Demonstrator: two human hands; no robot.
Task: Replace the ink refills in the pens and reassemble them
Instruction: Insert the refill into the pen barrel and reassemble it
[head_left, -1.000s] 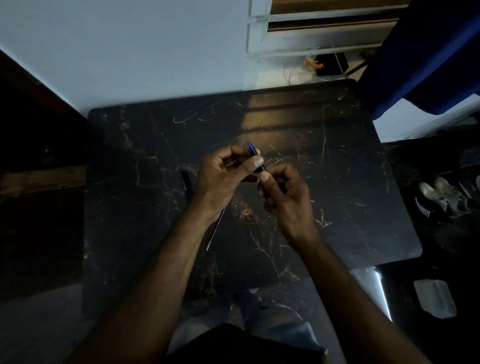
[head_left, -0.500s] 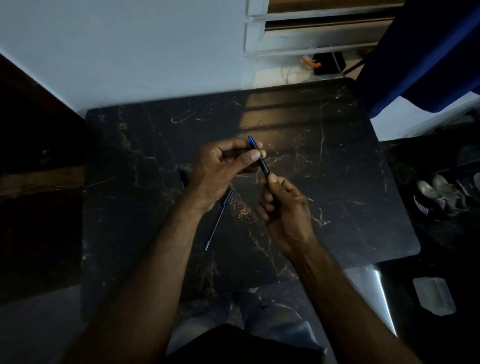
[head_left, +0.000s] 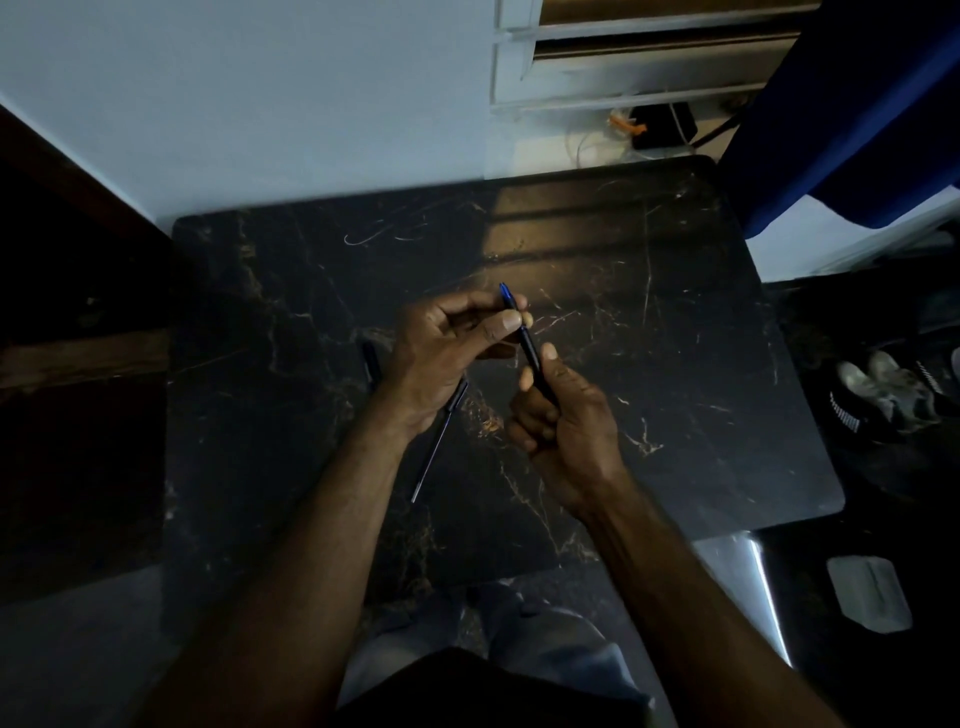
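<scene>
Both hands hold one dark pen (head_left: 531, 349) with a blue tip above the black marble table (head_left: 675, 364). My left hand (head_left: 447, 353) pinches its upper part near the blue tip between thumb and fingers. My right hand (head_left: 563, 421) grips the lower barrel in a closed fist. The pen points up and slightly left. On the table under my left wrist lies a thin ink refill (head_left: 436, 447), slanting down to the left. Another dark pen part (head_left: 371, 359) lies just left of my left hand, partly hidden.
A wall and a window frame (head_left: 623, 62) stand beyond the table's far edge, with cables (head_left: 639, 127) on the sill. A blue cloth (head_left: 857, 114) hangs at the upper right. Shoes (head_left: 883, 389) lie on the floor to the right.
My hands have drawn apart along the pen: the right hand slid down and toward me, showing more of the barrel. More of the refill on the table now shows.
</scene>
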